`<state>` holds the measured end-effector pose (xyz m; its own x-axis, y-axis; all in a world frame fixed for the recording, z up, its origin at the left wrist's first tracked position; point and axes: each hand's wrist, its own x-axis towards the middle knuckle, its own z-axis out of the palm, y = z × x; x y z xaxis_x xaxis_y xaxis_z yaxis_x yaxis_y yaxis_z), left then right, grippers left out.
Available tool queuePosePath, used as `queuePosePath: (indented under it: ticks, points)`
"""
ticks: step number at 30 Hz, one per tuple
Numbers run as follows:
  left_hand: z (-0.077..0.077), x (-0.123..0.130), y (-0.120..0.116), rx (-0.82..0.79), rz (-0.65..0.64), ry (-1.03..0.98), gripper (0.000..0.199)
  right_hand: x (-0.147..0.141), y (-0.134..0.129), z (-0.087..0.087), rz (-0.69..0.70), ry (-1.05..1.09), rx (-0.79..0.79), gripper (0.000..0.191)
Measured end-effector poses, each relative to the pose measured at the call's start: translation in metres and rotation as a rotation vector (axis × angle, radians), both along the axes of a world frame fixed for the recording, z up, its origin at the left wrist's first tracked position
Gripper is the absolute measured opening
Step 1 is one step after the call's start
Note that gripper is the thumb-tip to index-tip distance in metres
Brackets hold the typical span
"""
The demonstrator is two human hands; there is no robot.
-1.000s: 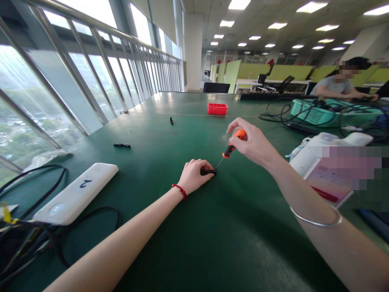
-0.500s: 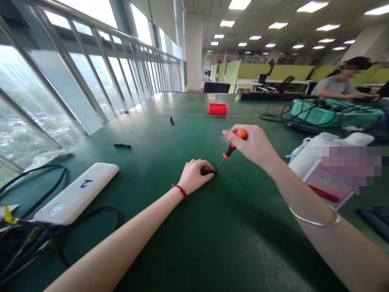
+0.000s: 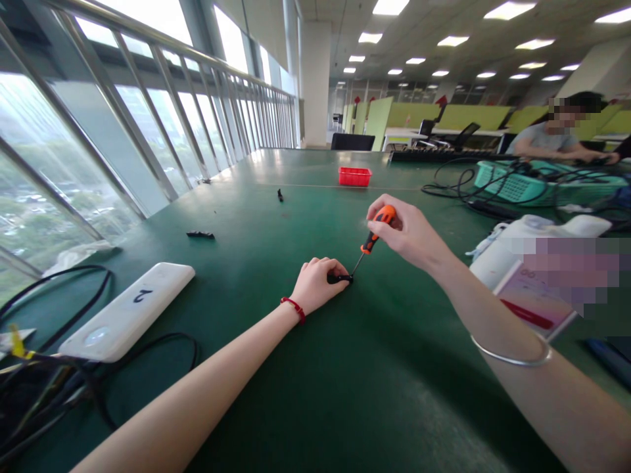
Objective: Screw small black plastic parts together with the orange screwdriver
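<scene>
On the green table (image 3: 305,368), my left hand (image 3: 320,284) pinches a small black part (image 3: 340,278) between thumb and fingers. My right hand (image 3: 401,230) grips the orange and black handle of a screwdriver (image 3: 369,242), which leans with its tip down at the right end of the black part. Whether the tip sits in a screw is too small to tell. Two more black pieces lie farther off, one long piece (image 3: 200,235) to the left and a smaller one (image 3: 280,195) beyond my left hand.
A white power bank (image 3: 131,312) and black cables (image 3: 54,387) lie at the left. Toward the back stands a red tray (image 3: 355,177). On the right are a teal basket (image 3: 513,184) with cables, a white bottle (image 3: 513,243) and a pink-white box (image 3: 535,305). A person (image 3: 557,135) sits beyond.
The fingers of my right hand have shifted on the screwdriver handle, and the handle's top has moved slightly left. My left hand keeps its pinch on the black part. The view has shifted slightly.
</scene>
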<state>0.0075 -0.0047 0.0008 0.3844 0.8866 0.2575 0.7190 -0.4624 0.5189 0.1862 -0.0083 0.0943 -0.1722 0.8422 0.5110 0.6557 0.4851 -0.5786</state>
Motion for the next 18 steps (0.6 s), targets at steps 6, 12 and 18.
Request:
queuePosePath:
  ticks: [6,12,18]
  points:
    - [-0.0005,0.0002,0.0002,0.011,-0.003,-0.003,0.013,0.0003,-0.0008,0.0019,0.015,-0.029,0.014,0.022]
    - [0.0014,0.0009,-0.0002,-0.002,0.006,0.003,0.013,-0.0013,-0.0033,0.0019,0.048,-0.05,-0.045,0.017]
    - [-0.0004,0.0007,0.0005,0.008,0.002,0.0,0.013,-0.0029,-0.0016,-0.0003,0.013,-0.027,-0.006,0.014]
